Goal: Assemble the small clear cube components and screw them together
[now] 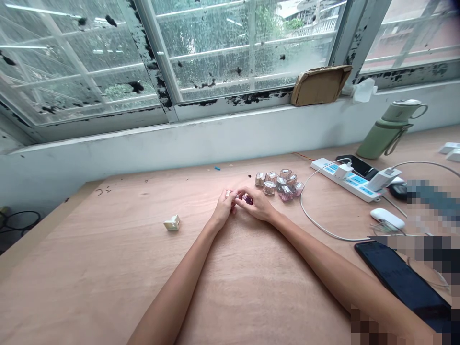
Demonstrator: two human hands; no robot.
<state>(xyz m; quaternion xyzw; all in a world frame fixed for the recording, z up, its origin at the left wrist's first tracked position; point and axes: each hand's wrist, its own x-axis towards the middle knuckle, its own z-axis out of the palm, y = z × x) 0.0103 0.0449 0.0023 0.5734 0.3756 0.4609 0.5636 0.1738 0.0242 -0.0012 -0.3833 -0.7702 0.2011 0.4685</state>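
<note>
My left hand point(224, 207) and my right hand point(258, 205) meet over the middle of the table, fingers curled. A small dark purple, glossy piece point(247, 199) shows under the curved fingers of my right hand; its full shape is hidden. Between the fingertips of my left hand is a small pale thing point(228, 193), mostly covered. Just beyond my right hand sits a cluster of small clear hexagonal containers point(269, 187) with white labels, some tinted pink or brown. To the left of my left hand a cream-coloured small block-like piece point(172, 223) rests on the table.
A white power strip point(347, 179) with plugs and a looping white cable point(319, 229) lies at right. Near it are a green bottle point(383, 132), a white mouse-like object point(387, 219) and a large dark phone point(402, 282). A blue scrap point(217, 168) lies near the wall.
</note>
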